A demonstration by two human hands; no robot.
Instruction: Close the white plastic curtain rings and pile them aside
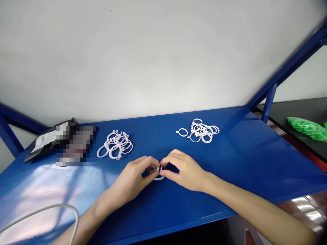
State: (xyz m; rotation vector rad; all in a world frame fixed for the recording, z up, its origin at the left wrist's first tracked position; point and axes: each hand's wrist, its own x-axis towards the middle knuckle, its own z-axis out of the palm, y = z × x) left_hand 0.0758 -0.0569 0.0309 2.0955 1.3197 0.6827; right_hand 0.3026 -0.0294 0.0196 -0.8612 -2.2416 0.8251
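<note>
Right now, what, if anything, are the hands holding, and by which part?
A white ring: the left hand and right hand pinch it around the small projection on its far side; the fingers partly hide the exact contact.

Whole back side is a plain off-white wall [163,58], or maybe a panel, kinda greyish toward the top, with one tiny dark speck [111,10] up there. The table [153,136] is bright blue and a bit glossy, and its left side has a big washed-out glare patch [46,183] with darker shadow streaks running through it. Blue beams slant up at both ends, the right beam [281,73] having a short brace [269,100]. Past that there's a black tabletop [276,112] with some red below its edge. Bottom right you get shiny reddish-brown floor tiles [296,211] catching white reflections; under the table it's mostly dark.
</note>
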